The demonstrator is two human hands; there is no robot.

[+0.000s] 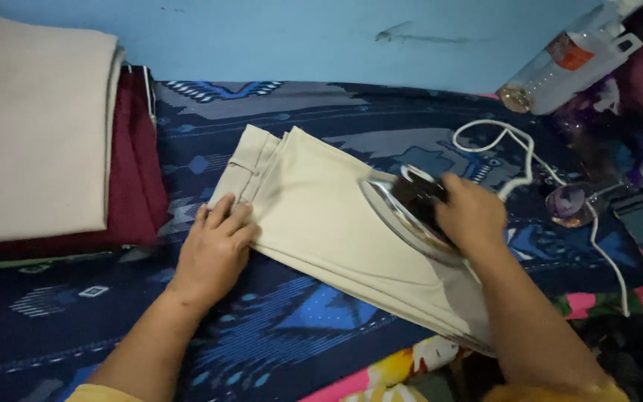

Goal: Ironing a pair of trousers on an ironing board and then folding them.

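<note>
We have one view only — a head-worn camera looking steeply down and forward, close over a patterned blue cloth (292, 327), reaching as far as the pale blue wall (299, 37) — nothing shared.

Home room: patterned blue bedspread (299, 335) as ironing surface, folded clothes stack (35, 126), painted blue wall (299, 37).
</note>
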